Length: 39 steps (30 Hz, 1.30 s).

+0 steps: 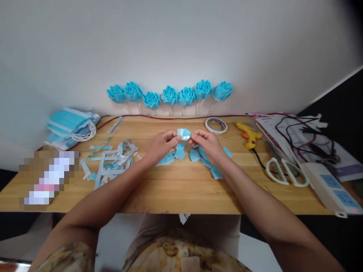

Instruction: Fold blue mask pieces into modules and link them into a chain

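Observation:
Between my two hands, just above the table, is a small blue piece of face-mask fabric [184, 133] with a white strip across it. My left hand [167, 141] pinches its left edge between thumb and fingers. At the opposite edge, my right hand [205, 141] pinches it the same way. More cut blue pieces [179, 152] lie on the wood beneath my hands, and others [217, 172] lie under my right wrist, partly covered by it. Left of my left hand spreads a tangle of cut mask scraps [109, 162] in pale blue and white.
Several blue fabric roses [169, 95] on thin sticks lean against the wall. Masks [68, 122] are stacked at the left. A tape roll [216, 125], a yellow glue gun [249, 135], scissors [286, 172], a power strip [330, 185] and cables occupy the right. A blurred patch [51, 177] covers something left.

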Each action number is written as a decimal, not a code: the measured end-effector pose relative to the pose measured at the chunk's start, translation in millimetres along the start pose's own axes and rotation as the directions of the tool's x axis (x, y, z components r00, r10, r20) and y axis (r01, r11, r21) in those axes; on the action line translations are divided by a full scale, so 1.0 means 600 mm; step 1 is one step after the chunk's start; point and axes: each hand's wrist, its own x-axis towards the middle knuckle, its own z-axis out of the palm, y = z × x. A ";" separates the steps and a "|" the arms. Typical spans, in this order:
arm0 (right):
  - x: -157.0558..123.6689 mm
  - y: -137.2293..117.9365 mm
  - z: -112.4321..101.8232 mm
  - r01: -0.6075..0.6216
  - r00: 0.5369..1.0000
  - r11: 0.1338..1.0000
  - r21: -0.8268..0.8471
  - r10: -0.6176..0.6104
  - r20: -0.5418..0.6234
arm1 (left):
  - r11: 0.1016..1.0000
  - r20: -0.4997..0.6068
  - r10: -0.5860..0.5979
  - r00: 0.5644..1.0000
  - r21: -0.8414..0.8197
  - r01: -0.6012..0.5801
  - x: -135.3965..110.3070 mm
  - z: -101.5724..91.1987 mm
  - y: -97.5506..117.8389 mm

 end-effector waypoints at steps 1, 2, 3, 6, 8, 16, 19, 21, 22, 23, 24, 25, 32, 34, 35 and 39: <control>0.001 0.001 -0.001 0.004 1.000 1.000 0.011 -0.004 0.011 | 1.000 -0.002 -0.010 1.000 -0.003 0.010 0.000 0.001 0.001; 0.001 0.002 -0.002 0.011 1.000 1.000 0.022 -0.011 0.025 | 1.000 -0.007 -0.018 1.000 -0.006 0.018 0.000 0.001 0.002; 0.002 0.003 -0.003 0.017 0.999 0.999 0.028 -0.018 0.040 | 1.000 -0.013 -0.023 1.000 -0.009 0.023 0.000 0.002 0.002; 0.003 0.002 -0.002 0.024 0.998 1.000 0.014 -0.024 0.059 | 1.000 -0.026 -0.026 0.999 -0.016 0.026 0.000 0.003 0.000; 0.003 0.000 0.001 0.027 0.999 1.000 -0.013 -0.026 0.047 | 1.000 -0.013 -0.024 1.000 -0.013 0.023 0.000 0.003 -0.002; 0.000 0.002 0.002 0.058 0.998 0.998 -0.032 -0.057 0.010 | 1.000 0.011 0.006 1.000 0.019 -0.006 0.000 0.000 -0.006; 0.000 0.002 0.002 0.062 0.998 0.998 -0.015 -0.062 0.011 | 1.000 0.010 0.009 1.000 0.026 -0.010 -0.001 -0.001 -0.002; 0.001 0.002 0.002 0.074 0.997 0.997 -0.011 -0.073 0.013 | 0.999 0.009 0.007 1.000 0.032 -0.007 -0.002 0.000 0.001; 0.001 0.003 0.001 0.078 0.997 0.997 -0.012 -0.078 0.012 | 0.999 0.009 0.006 1.000 0.037 -0.006 -0.003 0.000 0.002; 0.001 0.003 0.001 0.081 0.997 0.997 -0.012 -0.081 0.010 | 0.999 0.008 0.006 1.000 0.043 -0.006 -0.003 0.000 0.003; 0.001 0.004 0.000 0.084 0.996 0.996 -0.012 -0.084 0.006 | 0.999 0.008 0.007 1.000 0.051 -0.008 -0.003 0.000 0.004; 0.000 0.004 0.000 0.086 0.996 0.996 -0.013 -0.086 0.005 | 0.998 0.008 0.011 1.000 0.059 -0.011 -0.004 0.000 0.004; -0.002 0.001 -0.003 0.101 0.995 0.995 -0.021 -0.100 0.021 | 0.986 0.032 0.041 0.999 0.157 -0.046 -0.004 -0.007 0.005; -0.002 0.002 -0.004 0.095 0.995 0.995 -0.016 -0.095 0.031 | 0.981 0.042 0.057 0.997 0.185 -0.064 -0.003 -0.011 0.004; -0.001 0.003 -0.004 0.091 0.995 0.996 -0.016 -0.090 0.037 | 0.978 0.049 0.069 0.996 0.194 -0.078 -0.002 -0.012 0.002; 0.000 0.007 -0.008 0.075 0.996 0.997 -0.019 -0.074 0.044 | 0.969 0.082 0.117 0.990 0.208 -0.132 0.000 -0.015 -0.004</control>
